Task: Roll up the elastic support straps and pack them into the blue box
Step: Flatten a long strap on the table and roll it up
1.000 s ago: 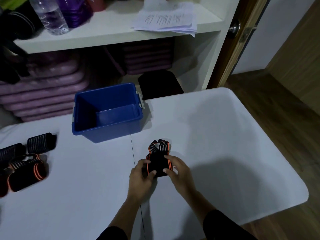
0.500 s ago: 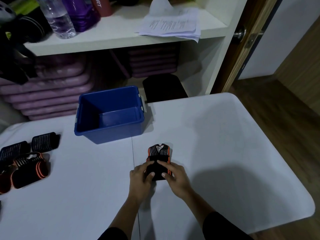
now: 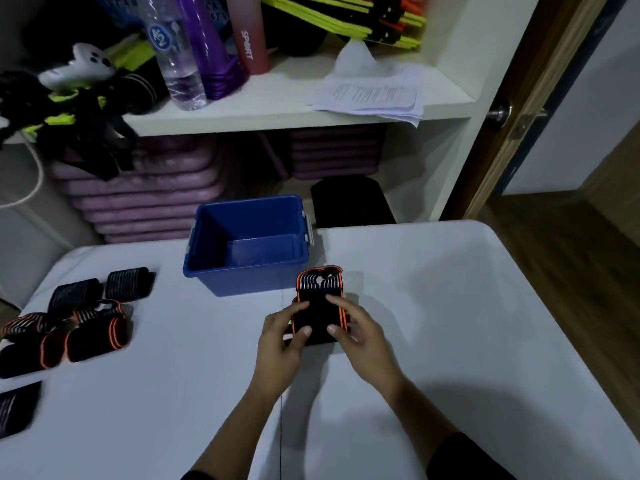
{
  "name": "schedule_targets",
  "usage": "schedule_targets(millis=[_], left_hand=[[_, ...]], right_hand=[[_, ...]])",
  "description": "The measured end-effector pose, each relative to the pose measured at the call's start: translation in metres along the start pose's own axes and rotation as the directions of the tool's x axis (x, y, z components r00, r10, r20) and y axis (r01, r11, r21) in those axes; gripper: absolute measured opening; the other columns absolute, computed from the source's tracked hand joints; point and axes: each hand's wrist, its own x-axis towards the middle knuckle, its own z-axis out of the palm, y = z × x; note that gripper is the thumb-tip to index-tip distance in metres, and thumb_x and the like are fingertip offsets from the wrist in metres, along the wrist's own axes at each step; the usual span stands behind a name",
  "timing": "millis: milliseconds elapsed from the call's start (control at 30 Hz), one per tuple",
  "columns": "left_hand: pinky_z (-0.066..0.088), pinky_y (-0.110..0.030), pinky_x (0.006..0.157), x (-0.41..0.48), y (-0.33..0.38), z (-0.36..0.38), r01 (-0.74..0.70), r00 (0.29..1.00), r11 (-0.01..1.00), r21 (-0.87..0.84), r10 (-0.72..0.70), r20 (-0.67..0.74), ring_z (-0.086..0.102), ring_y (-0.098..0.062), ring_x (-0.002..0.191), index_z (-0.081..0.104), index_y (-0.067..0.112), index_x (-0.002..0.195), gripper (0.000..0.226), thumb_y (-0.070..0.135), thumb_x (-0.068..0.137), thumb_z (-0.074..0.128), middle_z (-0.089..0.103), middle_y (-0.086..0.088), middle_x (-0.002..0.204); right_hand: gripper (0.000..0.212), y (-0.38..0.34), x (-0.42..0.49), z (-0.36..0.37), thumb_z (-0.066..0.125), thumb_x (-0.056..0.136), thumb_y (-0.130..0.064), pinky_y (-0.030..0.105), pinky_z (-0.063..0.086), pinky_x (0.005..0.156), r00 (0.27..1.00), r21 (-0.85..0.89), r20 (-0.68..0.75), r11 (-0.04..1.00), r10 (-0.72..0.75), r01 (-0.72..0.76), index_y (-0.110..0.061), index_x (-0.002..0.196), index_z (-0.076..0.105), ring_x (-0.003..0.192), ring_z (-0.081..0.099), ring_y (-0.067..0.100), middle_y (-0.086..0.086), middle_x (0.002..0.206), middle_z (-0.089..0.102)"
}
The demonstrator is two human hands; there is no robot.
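— Both on it: left hand (image 3: 277,344) and right hand (image 3: 363,341) pinch the strap (image 3: 318,306), part rolled, on the table (image 3: 450,306) just before the box (image 3: 242,282).
— Heavy?
— Hardly. Light, soft, springy, I'd say; the roll may uncoil if released. Hold it across its width, squeezing the coil itself from both sides, not the loose striped end.

Black-orange strap (image 3: 318,306) beside empty blue box (image 3: 247,268)

Black sleeves (image 3: 464,459) are being worn on both arms, while the left hand (image 3: 277,348) and right hand (image 3: 363,344) are being shown bare
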Motion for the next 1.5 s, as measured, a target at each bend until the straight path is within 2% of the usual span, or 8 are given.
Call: schedule_targets(millis=[300, 433, 533, 667, 800, 900, 1100, 1500], left_hand=[[0.049, -0.025, 0.085, 0.073, 0.039, -0.069, -0.057, 0.994, 0.998, 0.026, 0.059, -0.088, 0.052, -0.022, 0.103, 0.056, 0.027, 0.122, 0.035, 0.017, 0.089, 0.057, 0.054, -0.001, 0.108], [0.042, -0.010, 0.078, 0.109, 0.031, -0.096, -0.055, 0.993, 0.996, 0.068, 0.062, -0.105, 0.052, -0.017, 0.094, 0.056, 0.023, 0.124, 0.038, 0.010, 0.089, 0.057, 0.052, -0.011, 0.111], [0.045, -0.018, 0.084, 0.133, 0.021, -0.115, -0.043, 0.993, 0.995, 0.087, 0.052, -0.106, 0.054, -0.018, 0.096, 0.056, 0.025, 0.124, 0.038, 0.011, 0.088, 0.058, 0.052, -0.013, 0.110], [0.038, 0.002, 0.072, 0.166, -0.003, -0.139, -0.030, 0.996, 0.987, 0.155, 0.042, -0.073, 0.054, -0.015, 0.089, 0.057, 0.025, 0.124, 0.040, 0.013, 0.087, 0.061, 0.055, -0.009, 0.106], [0.040, -0.004, 0.077, 0.190, -0.028, -0.158, -0.040, 0.998, 0.970, 0.240, 0.051, -0.043, 0.054, -0.011, 0.084, 0.060, 0.027, 0.120, 0.037, 0.017, 0.085, 0.064, 0.060, -0.006, 0.102], [0.040, -0.025, 0.091, 0.204, -0.051, -0.171, -0.066, 0.993, 0.932, 0.355, 0.095, -0.066, 0.054, -0.021, 0.099, 0.063, 0.025, 0.115, 0.034, 0.017, 0.082, 0.065, 0.061, -0.007, 0.107], [0.038, -0.034, 0.099, 0.207, -0.095, -0.185, -0.015, 0.998, 0.890, 0.455, 0.038, -0.043, 0.042, -0.030, 0.115, 0.057, 0.019, 0.124, 0.043, 0.013, 0.082, 0.065, 0.044, -0.012, 0.121], [0.045, -0.020, 0.086, 0.197, -0.105, -0.183, 0.008, 1.000, 0.950, 0.312, -0.001, -0.024, 0.052, -0.011, 0.091, 0.050, 0.019, 0.128, 0.040, 0.010, 0.089, 0.055, 0.037, -0.003, 0.125]], right_hand=[[0.047, -0.077, 0.079, 0.032, 0.057, 0.090, -0.004, 0.013, 0.048, 0.090, 0.992, 0.037, 0.089, 0.996, -0.086, 0.083, -0.027, 0.130, 0.052, 0.117, 0.056, 0.013, -0.001, 0.130, 0.056], [0.052, -0.087, 0.114, 0.064, 0.058, 0.090, -0.007, 0.024, 0.045, 0.099, 0.995, -0.032, 0.053, 0.996, -0.078, 0.080, -0.027, 0.136, 0.046, 0.120, 0.051, 0.013, -0.006, 0.126, 0.051], [0.057, -0.083, 0.141, 0.087, 0.065, 0.086, -0.010, 0.032, 0.045, 0.103, 0.997, -0.067, 0.032, 0.995, -0.069, 0.071, -0.030, 0.136, 0.045, 0.120, 0.052, 0.013, -0.004, 0.131, 0.054], [0.050, -0.076, 0.174, 0.109, 0.067, 0.081, 0.000, 0.021, 0.051, 0.090, 0.998, -0.002, 0.031, 0.999, -0.050, 0.050, -0.033, 0.116, 0.055, 0.109, 0.059, 0.010, -0.012, 0.115, 0.060], [0.044, -0.060, 0.200, 0.127, 0.068, 0.080, 0.002, 0.016, 0.052, 0.078, 0.998, 0.010, 0.066, 1.000, 0.023, -0.024, -0.026, 0.111, 0.057, 0.098, 0.062, 0.010, -0.003, 0.110, 0.063], [0.042, -0.043, 0.218, 0.136, 0.069, 0.079, 0.001, 0.023, 0.054, 0.080, 0.987, -0.079, 0.132, 0.994, 0.092, -0.082, -0.026, 0.109, 0.057, 0.097, 0.062, 0.017, 0.004, 0.110, 0.062], [0.037, -0.017, 0.240, 0.148, 0.069, 0.078, 0.002, 0.021, 0.053, 0.067, 0.927, -0.245, 0.264, 0.948, 0.267, -0.203, -0.023, 0.101, 0.053, 0.089, 0.060, 0.018, 0.001, 0.094, 0.059], [0.030, 0.007, 0.256, 0.167, 0.060, 0.086, -0.002, 0.030, 0.042, 0.077, 0.793, -0.639, 0.409, 0.762, 0.452, -0.105, -0.022, 0.098, 0.040, 0.088, 0.048, 0.020, 0.008, 0.103, 0.048]])
